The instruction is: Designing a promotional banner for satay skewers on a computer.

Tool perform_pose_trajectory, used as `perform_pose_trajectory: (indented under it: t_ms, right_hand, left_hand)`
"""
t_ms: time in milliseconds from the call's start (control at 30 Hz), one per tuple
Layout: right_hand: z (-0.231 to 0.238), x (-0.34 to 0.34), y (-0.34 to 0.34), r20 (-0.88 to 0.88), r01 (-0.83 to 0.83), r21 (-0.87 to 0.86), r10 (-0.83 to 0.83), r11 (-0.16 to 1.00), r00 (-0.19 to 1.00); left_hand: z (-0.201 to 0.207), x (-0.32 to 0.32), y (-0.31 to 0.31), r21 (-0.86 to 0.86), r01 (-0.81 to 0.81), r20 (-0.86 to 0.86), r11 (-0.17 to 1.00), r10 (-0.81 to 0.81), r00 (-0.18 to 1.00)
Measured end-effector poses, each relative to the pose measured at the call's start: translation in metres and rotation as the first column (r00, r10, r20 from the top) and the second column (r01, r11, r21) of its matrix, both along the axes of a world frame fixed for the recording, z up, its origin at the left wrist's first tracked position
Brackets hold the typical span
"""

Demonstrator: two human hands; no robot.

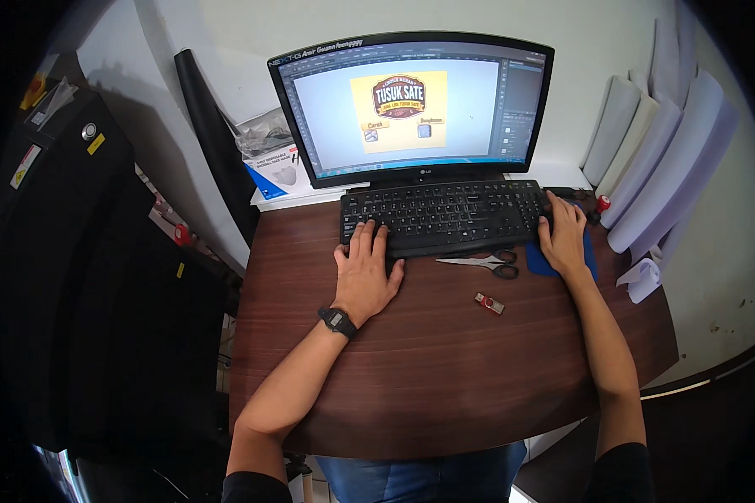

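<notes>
A black keyboard lies in front of the monitor, whose screen shows a yellow poster design in an editing program. My left hand, with a black watch on its wrist, rests its spread fingers on the keyboard's lower left keys; the thumb lies off the keyboard on the desk. At the keyboard's right end my right hand curves over a dark computer mouse, mostly hidden under the palm and fingers. Below it is a blue mouse pad.
Scissors with black handles lie below the keyboard, and a red USB stick is nearer me on the brown desk. Rolled sheets lean at the right wall. A mask box stands left of the monitor, beside a big black machine.
</notes>
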State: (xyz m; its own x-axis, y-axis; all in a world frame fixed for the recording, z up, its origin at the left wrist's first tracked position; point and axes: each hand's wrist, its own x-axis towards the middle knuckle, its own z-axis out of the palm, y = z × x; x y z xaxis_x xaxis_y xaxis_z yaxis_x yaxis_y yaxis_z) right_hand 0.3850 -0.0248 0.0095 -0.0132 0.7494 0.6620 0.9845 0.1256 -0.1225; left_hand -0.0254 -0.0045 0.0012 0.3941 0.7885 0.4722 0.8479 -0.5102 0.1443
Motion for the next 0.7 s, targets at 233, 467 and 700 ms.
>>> perform_pose_trajectory:
  t_ms: [233, 467, 700]
  right_hand:
    - [0.002, 0.0, -0.001, -0.082, -0.009, -0.015, 0.008, 1.0, 0.997]
    - [0.005, 0.002, -0.002, -0.079, 0.007, -0.009, -0.008, 1.0, 0.997]
    - [0.004, 0.003, 0.003, -0.042, 0.019, -0.052, -0.021, 0.998, 0.999]
  left_hand:
    - [0.001, -0.002, -0.001, 0.007, 0.009, -0.007, 1.0, -0.009, 1.0]
    - [0.003, 0.0, -0.002, -0.022, 0.016, 0.05, 1.0, -0.015, 0.999]
    - [0.004, 0.002, -0.002, 0.021, -0.009, -0.007, 1.0, 0.009, 1.0]
